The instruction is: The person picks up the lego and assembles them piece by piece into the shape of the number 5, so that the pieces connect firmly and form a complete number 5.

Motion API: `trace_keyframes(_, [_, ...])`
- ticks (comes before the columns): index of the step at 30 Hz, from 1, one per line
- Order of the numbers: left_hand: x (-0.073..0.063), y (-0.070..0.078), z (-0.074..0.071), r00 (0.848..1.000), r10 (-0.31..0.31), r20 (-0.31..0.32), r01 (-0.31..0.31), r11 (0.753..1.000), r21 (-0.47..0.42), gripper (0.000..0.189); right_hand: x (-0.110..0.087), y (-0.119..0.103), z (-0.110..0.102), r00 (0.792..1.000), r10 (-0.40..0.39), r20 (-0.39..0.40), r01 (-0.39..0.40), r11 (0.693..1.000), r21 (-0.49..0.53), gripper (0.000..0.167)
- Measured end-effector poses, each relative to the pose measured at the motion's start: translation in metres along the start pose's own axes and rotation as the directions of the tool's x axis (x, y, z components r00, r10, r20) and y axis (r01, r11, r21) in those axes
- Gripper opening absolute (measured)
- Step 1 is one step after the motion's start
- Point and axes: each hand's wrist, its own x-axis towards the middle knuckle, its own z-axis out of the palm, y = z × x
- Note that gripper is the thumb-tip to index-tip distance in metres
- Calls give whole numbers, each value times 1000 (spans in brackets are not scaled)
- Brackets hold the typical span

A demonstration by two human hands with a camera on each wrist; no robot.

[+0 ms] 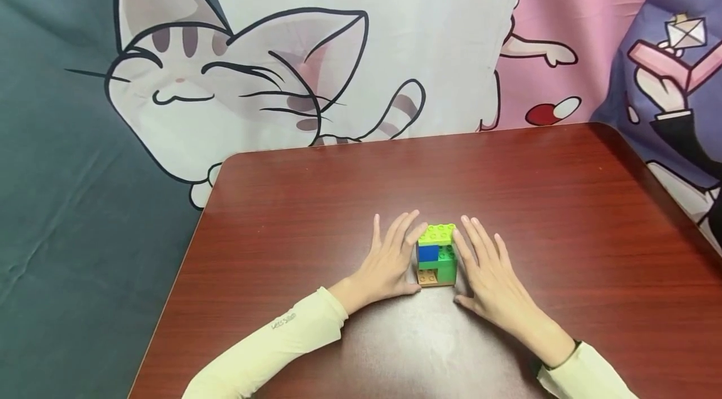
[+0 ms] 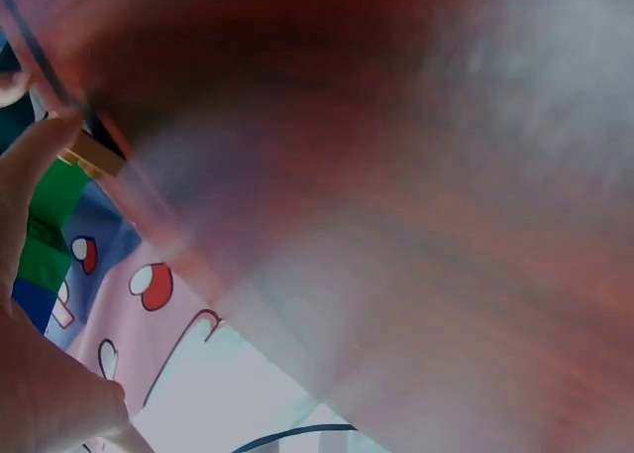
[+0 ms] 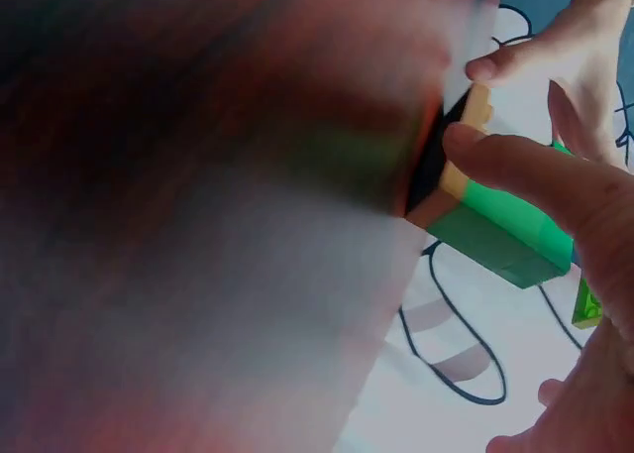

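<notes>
A small stack of toy building bricks stands upright on the table between the two hands. Its top is a lime green brick with studs; below are a blue brick, green bricks and a tan base piece. To the left of the stack is my left hand, fingers spread, the index by the top brick and the thumb by the base. My right hand lies along the right side, fingers fairly straight, index close to the top brick. Whether the fingertips touch the bricks is hard to tell.
The reddish-brown wooden table has rounded far corners and reflects light near the front. Behind it hangs a cloth printed with a cartoon cat and other figures. Both wrist views show mostly blurred tabletop.
</notes>
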Motion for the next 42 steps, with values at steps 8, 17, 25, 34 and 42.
trace_keyframes(8, [13, -17, 1, 984, -88, 156, 111, 983, -145, 136, 30, 20, 9, 998, -13, 60, 11, 999, 36, 138])
trace_keyframes(17, [33, -45, 9, 944, -54, 327, 175, 919, -354, 135, 54, 38, 5, 971, 79, 227, -123, 975, 187, 138])
trace_keyframes(25, [34, -50, 13, 889, -84, 450, 266, 895, -357, 128, 57, 42, 8, 911, 114, 396, -248, 919, 306, 132])
trace_keyframes(34, [24, -48, 19, 884, -81, 461, 256, 909, -330, 121, 62, 48, 15, 860, 40, 508, -242, 910, 336, 128])
trace_keyframes(42, [28, -53, 17, 888, -95, 449, 273, 895, -351, 109, 61, 53, 9, 847, 60, 529, -282, 893, 351, 127])
